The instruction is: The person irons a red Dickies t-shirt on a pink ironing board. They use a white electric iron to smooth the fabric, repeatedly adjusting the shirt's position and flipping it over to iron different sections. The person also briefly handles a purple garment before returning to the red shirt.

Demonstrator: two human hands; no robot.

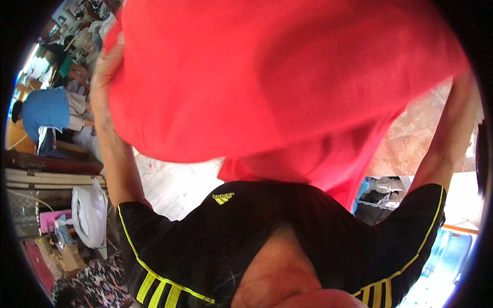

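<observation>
Red cloth [277, 77], a large soft garment or sheet, fills most of the view from nine o'clock across to three o'clock, held up in front of the person between both raised arms. The left hand [105, 61] shows at about ten o'clock, pressed against the cloth's left edge with its fingers closed into the fabric, so it is gripping the cloth. The right hand is hidden behind the cloth near two o'clock (only the right forearm [452, 133] rises into view there), so whether it is closed on the fabric cannot be told. A lower fold of the cloth hangs down toward the centre and touches the person's black shirt [287, 226], which has yellow stripes on the sleeves and takes up the six o'clock part of the frame. At about eight o'clock a white plastic bag [88, 215] hangs or leans beside stacked boards [51, 177]; it bulges, but its contents cannot be seen. Just below it sits a small cardboard box [72, 259], its contents also unclear. At nine to ten o'clock, well apart from the hands, another person in a blue shirt [46, 110] bends over. At four o'clock a blue plastic container [452, 251] stands near the rim.
</observation>
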